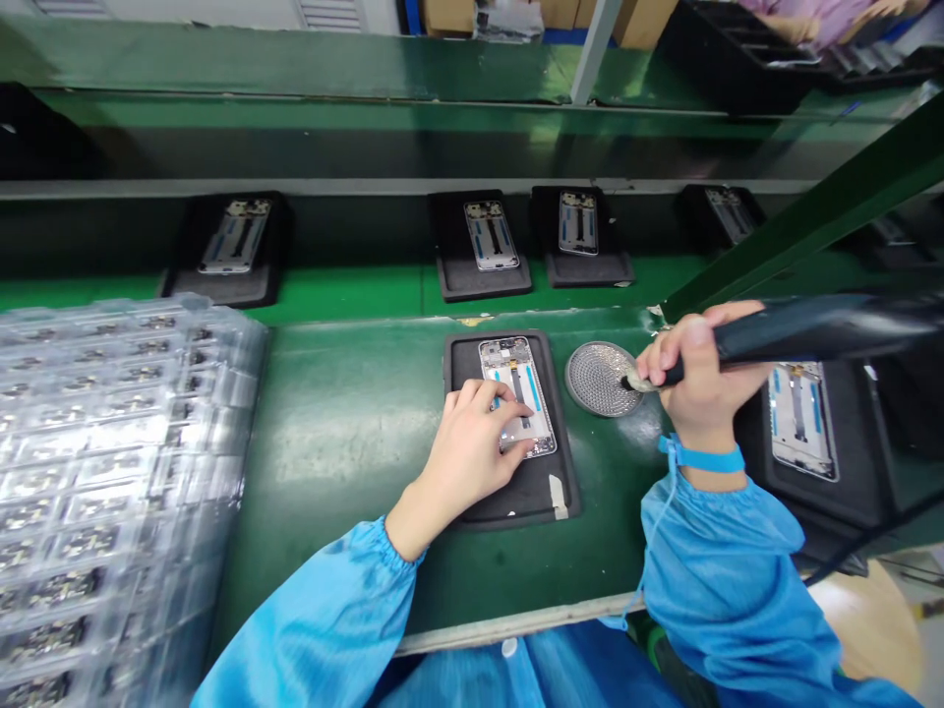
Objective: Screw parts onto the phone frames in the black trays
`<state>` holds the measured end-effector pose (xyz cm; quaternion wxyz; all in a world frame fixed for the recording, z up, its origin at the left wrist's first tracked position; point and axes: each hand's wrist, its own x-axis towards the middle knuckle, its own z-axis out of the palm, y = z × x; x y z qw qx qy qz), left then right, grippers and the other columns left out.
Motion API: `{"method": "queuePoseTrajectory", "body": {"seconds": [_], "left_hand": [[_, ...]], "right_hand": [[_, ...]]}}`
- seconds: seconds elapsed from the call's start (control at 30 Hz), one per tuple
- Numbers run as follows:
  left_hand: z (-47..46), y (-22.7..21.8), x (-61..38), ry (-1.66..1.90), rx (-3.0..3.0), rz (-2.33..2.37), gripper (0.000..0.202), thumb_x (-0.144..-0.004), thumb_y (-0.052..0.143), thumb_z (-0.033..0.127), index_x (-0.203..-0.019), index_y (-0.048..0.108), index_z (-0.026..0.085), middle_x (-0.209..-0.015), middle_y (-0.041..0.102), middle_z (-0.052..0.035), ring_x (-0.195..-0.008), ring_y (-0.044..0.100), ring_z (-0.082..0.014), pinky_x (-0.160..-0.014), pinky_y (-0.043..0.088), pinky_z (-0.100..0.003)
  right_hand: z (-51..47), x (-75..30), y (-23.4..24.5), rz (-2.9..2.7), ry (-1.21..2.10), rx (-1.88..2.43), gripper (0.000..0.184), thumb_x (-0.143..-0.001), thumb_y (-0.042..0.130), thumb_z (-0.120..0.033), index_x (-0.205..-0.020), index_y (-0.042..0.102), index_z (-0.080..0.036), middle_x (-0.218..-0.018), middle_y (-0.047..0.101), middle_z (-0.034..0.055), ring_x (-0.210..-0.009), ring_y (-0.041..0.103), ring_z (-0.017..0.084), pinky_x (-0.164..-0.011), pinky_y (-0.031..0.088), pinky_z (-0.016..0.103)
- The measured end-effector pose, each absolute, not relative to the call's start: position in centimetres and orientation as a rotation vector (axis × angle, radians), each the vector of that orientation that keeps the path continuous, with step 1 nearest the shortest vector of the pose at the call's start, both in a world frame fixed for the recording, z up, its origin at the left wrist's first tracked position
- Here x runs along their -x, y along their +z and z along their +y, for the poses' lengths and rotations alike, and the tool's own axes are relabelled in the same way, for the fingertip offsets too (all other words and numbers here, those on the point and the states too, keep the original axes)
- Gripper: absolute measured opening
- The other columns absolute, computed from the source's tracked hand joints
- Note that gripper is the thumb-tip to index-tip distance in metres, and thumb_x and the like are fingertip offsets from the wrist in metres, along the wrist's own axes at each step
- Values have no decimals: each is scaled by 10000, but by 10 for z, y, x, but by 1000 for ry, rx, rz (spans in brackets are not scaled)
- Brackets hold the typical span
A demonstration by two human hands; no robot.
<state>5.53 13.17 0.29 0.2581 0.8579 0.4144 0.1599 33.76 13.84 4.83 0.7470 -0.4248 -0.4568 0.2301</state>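
My left hand [483, 433] lies over an opened phone frame [542, 428], fingers bent across its inside and thumb near its lower end, holding it on a black foam tray [501, 500]. The frame is silver, with blue strips and a dark flex cable. What lies under the fingers is hidden. In my right hand [704, 379] is a black electric screwdriver [803, 329], gripped around its front part. Its tip points left, at the right edge of a round, dimpled screw dish [603, 379]. A blue wrist strap [708, 457] circles the right wrist.
Stacked clear plastic trays [125, 472] with small circuit boards fill the left side. Along the green line beyond, several black trays [483, 285] carry phone frames. Another phone frame [802, 418] lies at right, near a slanted green post [811, 211]. A person's hands [793, 25] show at top right.
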Motion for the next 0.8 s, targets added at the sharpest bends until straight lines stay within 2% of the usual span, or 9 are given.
{"method": "queuePoseTrajectory", "body": {"seconds": [0.17, 0.3, 0.57, 0.8], "left_hand": [[133, 13, -57, 361, -2266, 1125, 310, -1094, 990, 275, -1400, 959, 315, -1537, 791, -113, -1474, 669, -390, -1235, 611, -577], [131, 14, -60, 364, -2254, 1136, 289, -1099, 978, 274, -1384, 956, 310, -1554, 784, -110, -1482, 656, -387, -1244, 594, -569], [130, 15, -62, 359, -2239, 1127, 275, -1097, 932, 249, -1367, 943, 299, -1555, 781, -106, -1472, 650, -385, -1255, 570, -580], [129, 15, -64, 365, -2256, 1128, 250, -1103, 924, 267, -1351, 941, 288, -1549, 774, -117, -1479, 643, -392, -1255, 564, -584]], "right_hand": [[113, -289, 62, -1092, 777, 681, 412, -1141, 993, -504, -1077, 637, -308, -665, 609, -127, -366, 441, 108, -395, 474, 246], [102, -260, 54, -1166, 960, 608, 359, -1168, 969, -487, -1096, 658, -321, -672, 621, -127, -363, 447, 108, -410, 514, 251], [106, -257, 39, -1206, 1004, 587, 259, -1188, 938, -435, -1145, 703, -336, -700, 632, -118, -365, 439, 122, -416, 525, 268], [103, -257, 37, -1233, 986, 652, 298, -1176, 951, -476, -1143, 682, -350, -704, 646, -128, -369, 440, 128, -410, 509, 273]]}}
